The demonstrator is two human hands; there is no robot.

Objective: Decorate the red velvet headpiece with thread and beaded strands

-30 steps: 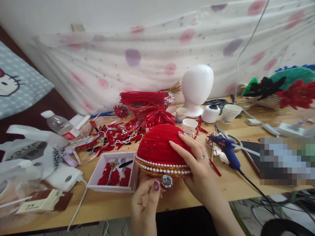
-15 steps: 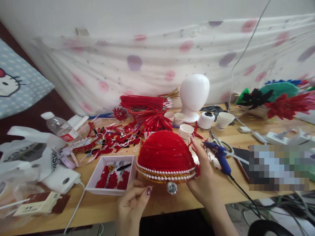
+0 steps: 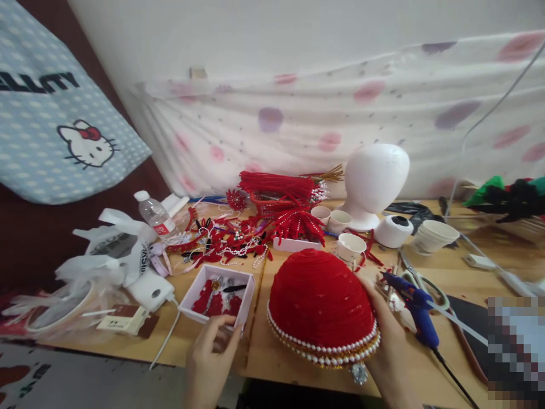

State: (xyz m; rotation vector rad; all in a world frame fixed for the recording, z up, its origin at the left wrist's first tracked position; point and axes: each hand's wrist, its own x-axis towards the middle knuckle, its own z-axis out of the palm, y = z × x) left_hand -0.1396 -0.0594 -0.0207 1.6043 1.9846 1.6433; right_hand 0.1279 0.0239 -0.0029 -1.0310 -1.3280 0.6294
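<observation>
A domed red cap (image 3: 321, 304) with cord-like ridges is tilted above the table. White pearl strands and gold trim circle its lower edge, and a round silver rhinestone ornament (image 3: 359, 374) hangs at the front. My right hand (image 3: 389, 335) grips the cap's right side, its fingers partly hidden behind it. My left hand (image 3: 213, 355) is at the near right corner of a small white box (image 3: 191, 319), thumb and index finger closed at its wall. Inside the box lie red fuzzy pieces (image 3: 204, 298), silver and gold ornaments and a slim black item.
A blue glue gun (image 3: 419, 315) lies right of the cap, near scissors (image 3: 428, 284). Behind stand paper cups (image 3: 351, 245), a white foam head (image 3: 374, 179) and a red basket (image 3: 272, 205) of red stems. Plastic bags (image 3: 121, 238) and a bottle (image 3: 155, 215) are left.
My left hand has moved from beside the cap's lower edge to the white box. The view has swung left; my right hand keeps its grip on the cap, now farther right in view.
</observation>
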